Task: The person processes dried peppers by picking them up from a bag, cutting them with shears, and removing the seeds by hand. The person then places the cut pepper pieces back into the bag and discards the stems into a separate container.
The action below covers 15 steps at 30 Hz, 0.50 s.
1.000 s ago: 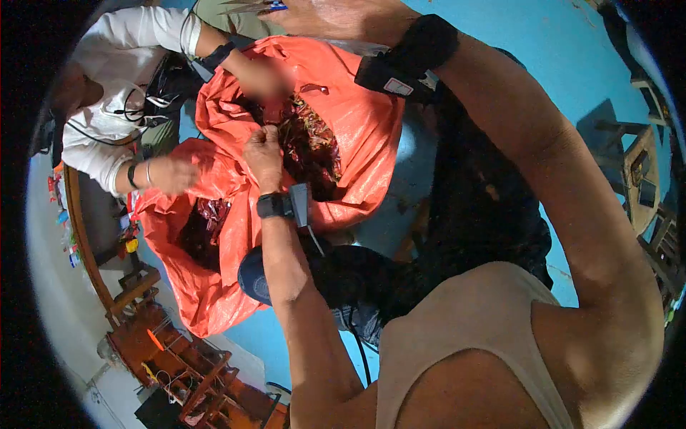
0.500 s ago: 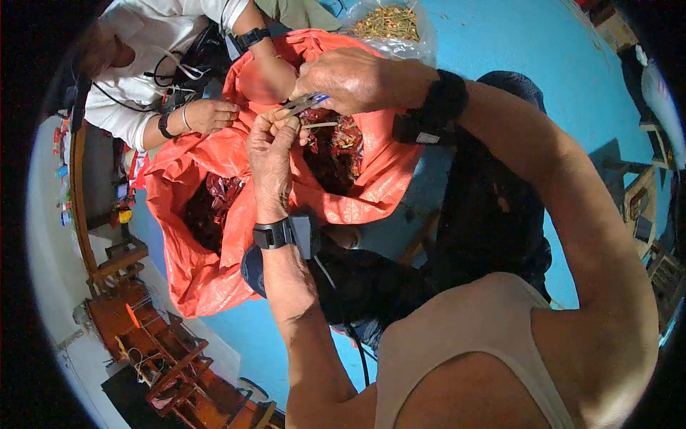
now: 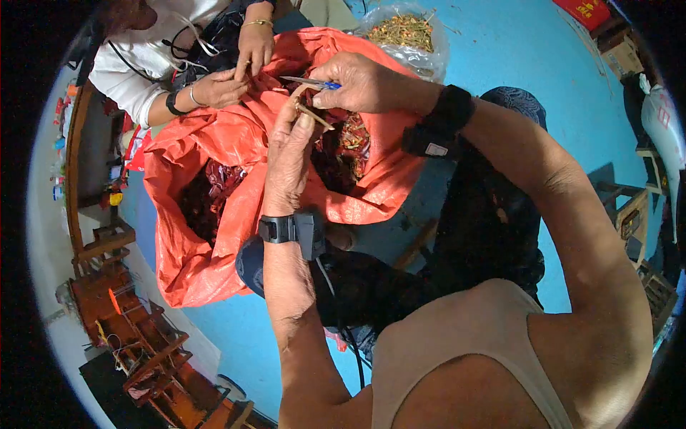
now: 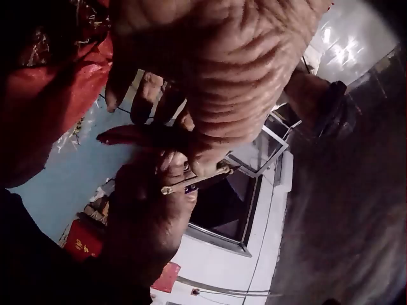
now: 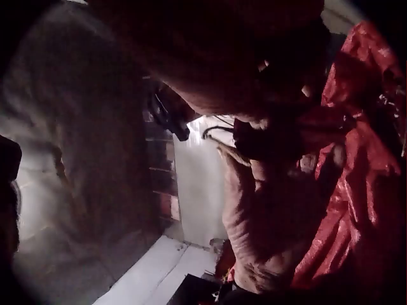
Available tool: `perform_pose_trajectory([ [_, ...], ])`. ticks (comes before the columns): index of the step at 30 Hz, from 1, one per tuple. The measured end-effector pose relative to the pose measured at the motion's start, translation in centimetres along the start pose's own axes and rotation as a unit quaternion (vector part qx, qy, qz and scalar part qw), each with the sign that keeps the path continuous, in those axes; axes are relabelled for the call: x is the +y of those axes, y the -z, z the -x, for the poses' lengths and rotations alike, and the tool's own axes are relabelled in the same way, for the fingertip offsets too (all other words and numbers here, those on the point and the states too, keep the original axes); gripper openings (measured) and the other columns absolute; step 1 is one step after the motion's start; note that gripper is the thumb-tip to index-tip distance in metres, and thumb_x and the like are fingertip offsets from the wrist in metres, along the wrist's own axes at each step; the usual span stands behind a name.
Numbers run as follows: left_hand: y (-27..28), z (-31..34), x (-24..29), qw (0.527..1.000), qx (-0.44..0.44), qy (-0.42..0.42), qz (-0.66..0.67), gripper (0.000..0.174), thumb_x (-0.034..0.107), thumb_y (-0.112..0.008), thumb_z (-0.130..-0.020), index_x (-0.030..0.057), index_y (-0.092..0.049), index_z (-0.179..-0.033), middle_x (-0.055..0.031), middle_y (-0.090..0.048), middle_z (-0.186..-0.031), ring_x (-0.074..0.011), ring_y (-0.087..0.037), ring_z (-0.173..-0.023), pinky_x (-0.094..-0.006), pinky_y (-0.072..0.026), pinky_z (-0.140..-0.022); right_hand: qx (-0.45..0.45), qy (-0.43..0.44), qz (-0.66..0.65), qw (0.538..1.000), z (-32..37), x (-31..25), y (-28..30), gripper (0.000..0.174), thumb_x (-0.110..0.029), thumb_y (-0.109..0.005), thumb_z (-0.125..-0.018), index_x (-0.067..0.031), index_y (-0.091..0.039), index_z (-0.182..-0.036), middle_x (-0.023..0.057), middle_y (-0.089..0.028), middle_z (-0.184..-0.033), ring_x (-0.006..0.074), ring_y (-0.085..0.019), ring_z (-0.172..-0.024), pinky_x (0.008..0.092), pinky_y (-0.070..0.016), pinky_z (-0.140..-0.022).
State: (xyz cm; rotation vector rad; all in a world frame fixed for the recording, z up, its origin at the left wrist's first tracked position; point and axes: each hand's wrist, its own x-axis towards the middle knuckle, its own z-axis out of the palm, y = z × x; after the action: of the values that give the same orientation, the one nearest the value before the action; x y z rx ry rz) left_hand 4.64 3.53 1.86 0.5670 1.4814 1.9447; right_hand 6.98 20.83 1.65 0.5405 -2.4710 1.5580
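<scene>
My left hand pinches a thin pale stem between thumb and fingers above the orange-red woven sack. In the left wrist view, a dark red, pointed pod like a chili shows beside the fingers, close to the stem. My right hand grips blue-handled scissors, their blades pointing left just above my left fingertips. Beneath both hands, dried red chilies fill the sack's mouth. The right wrist view is dark and hides the scissors.
Another person's hands meet near the sack's far rim. A second orange-red sack with red chilies stands at the left. Behind, a clear plastic bag holds cut stems. Wooden furniture lines the left side; a wooden stool stands right.
My right hand has come down from the far edge with the scissors to my left hand. My left hand has lifted a stem from the sack. The other person's hand has left the sack's mouth.
</scene>
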Motion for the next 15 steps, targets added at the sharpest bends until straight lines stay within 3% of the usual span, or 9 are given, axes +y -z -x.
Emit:
perform_pose_trajectory([
  [4, -0.4, 0.3, -0.4, 0.999, 0.020, 0.004, -0.037, 0.037, 0.028, -0.049, -0.086, 0.0037, -0.046, -0.114, -0.0015, -0.053, -0.101, -0.0099, -0.051, -0.087, -0.0237, -0.0426, -0.075, 0.063, 0.032, 0.074, 0.995, 0.4, -0.1, -0.8, 0.012, -0.012, -0.057, -0.076, -0.0001, -0.056, -0.077, 0.0097, -0.052, -0.058, 0.0147, -0.051, -0.055, 0.0297, -0.0388, -0.053],
  [6, -0.4, 0.1, -0.7, 0.993, 0.026, -0.026, -0.110, 0.032, 0.029, -0.045, -0.089, 0.0030, -0.050, -0.107, -0.0017, -0.056, -0.090, -0.0083, -0.053, -0.079, -0.0211, -0.0429, -0.071, 0.136, 0.071, 0.127, 0.980, 0.6, 0.0, -0.6, 0.016, -0.018, -0.061, -0.069, -0.0029, -0.056, -0.067, 0.0132, -0.054, -0.057, 0.0233, -0.056, -0.051, 0.0352, -0.0417, -0.050],
  [7, -0.5, 0.0, -0.7, 0.993, 0.026, -0.025, -0.109, 0.032, 0.029, -0.045, -0.089, 0.0030, -0.050, -0.107, -0.0017, -0.056, -0.090, -0.0083, -0.053, -0.079, -0.0211, -0.0429, -0.071, 0.136, 0.069, 0.127, 0.980, 0.6, 0.0, -0.3, 0.016, -0.018, -0.061, -0.069, -0.0029, -0.056, -0.067, 0.0132, -0.054, -0.057, 0.0233, -0.056, -0.051, 0.0352, -0.0417, -0.050],
  [9, -0.6, -0.2, -0.7, 0.992, 0.039, -0.059, -0.109, 0.030, 0.029, -0.043, -0.089, 0.0030, -0.051, -0.102, -0.0026, -0.058, -0.082, -0.0071, -0.053, -0.071, -0.0200, -0.0430, -0.064, 0.056, -0.038, -0.022, 0.998, 0.5, -0.1, 0.3, 0.016, -0.018, -0.056, -0.079, -0.0014, -0.055, -0.076, 0.0099, -0.053, -0.061, 0.0153, -0.054, -0.059, 0.0293, -0.0415, -0.055],
  [10, -0.2, 0.0, -0.5, 0.992, 0.040, -0.039, -0.117, 0.027, 0.028, -0.042, -0.090, 0.0031, -0.051, -0.098, -0.0035, -0.058, -0.077, -0.0062, -0.052, -0.065, -0.0190, -0.0422, -0.057, 0.092, 0.019, 0.073, 0.993, 0.6, -0.6, 1.1, 0.019, -0.020, -0.055, -0.080, -0.0015, -0.053, -0.076, 0.0087, -0.054, -0.063, 0.0142, -0.053, -0.061, 0.0286, -0.0418, -0.057],
  [13, -0.1, 0.3, -0.5, 0.984, 0.030, -0.039, -0.169, 0.025, 0.025, -0.043, -0.089, 0.0028, -0.050, -0.098, -0.0031, -0.058, -0.074, -0.0050, -0.049, -0.059, -0.0182, -0.0398, -0.052, 0.023, 0.038, 0.016, 0.999, 0.3, -0.4, 1.8, 0.021, -0.021, -0.054, -0.080, -0.0015, -0.053, -0.076, 0.0069, -0.053, -0.065, 0.0131, -0.051, -0.063, 0.0271, -0.0413, -0.059],
  [15, -0.3, 0.2, -0.8, 0.981, 0.029, -0.050, -0.184, 0.024, 0.023, -0.044, -0.089, 0.0024, -0.049, -0.099, -0.0031, -0.057, -0.072, -0.0047, -0.048, -0.057, -0.0180, -0.0379, -0.050, 0.014, 0.047, 0.049, 0.998, 0.7, -0.7, 1.7, 0.021, -0.020, -0.054, -0.080, -0.0011, -0.051, -0.073, 0.0052, -0.049, -0.062, 0.0128, -0.048, -0.061, 0.0267, -0.0394, -0.058],
])
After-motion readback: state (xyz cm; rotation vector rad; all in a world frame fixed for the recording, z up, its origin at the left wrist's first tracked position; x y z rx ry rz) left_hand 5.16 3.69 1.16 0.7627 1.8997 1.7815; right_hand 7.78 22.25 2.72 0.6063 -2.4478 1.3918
